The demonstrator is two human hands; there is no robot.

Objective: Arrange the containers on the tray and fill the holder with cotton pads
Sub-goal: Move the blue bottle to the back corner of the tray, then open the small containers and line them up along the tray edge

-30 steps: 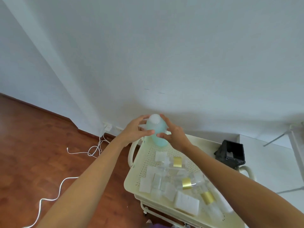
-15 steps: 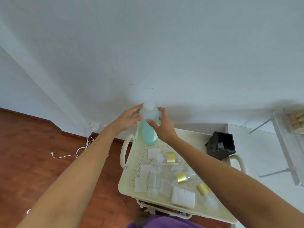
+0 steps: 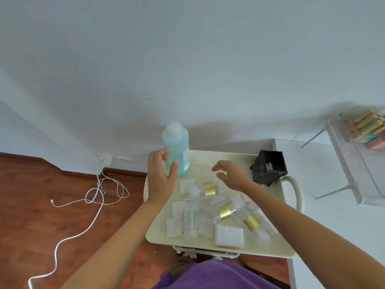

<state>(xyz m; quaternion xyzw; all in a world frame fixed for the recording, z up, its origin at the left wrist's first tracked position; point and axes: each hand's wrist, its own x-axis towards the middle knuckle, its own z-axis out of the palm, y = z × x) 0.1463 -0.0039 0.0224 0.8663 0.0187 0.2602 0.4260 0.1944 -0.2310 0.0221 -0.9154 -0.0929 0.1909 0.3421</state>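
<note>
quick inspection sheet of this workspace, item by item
surface: cream perforated tray on a cart, handle at each end
job's things: blue-green bottle upright at the far left corner; black holder at the far right corner; clear gold-banded containers lying down; cotton pads scattered and stacked near the front edge
clutter: nothing seen
grippers: left hand open beside the bottle, contact unclear; right hand open, empty, above the tray
cables: white cable looped across the wooden floor from a wall socket
surroundings: white wall; wire shelf holding wooden blocks, right
</note>
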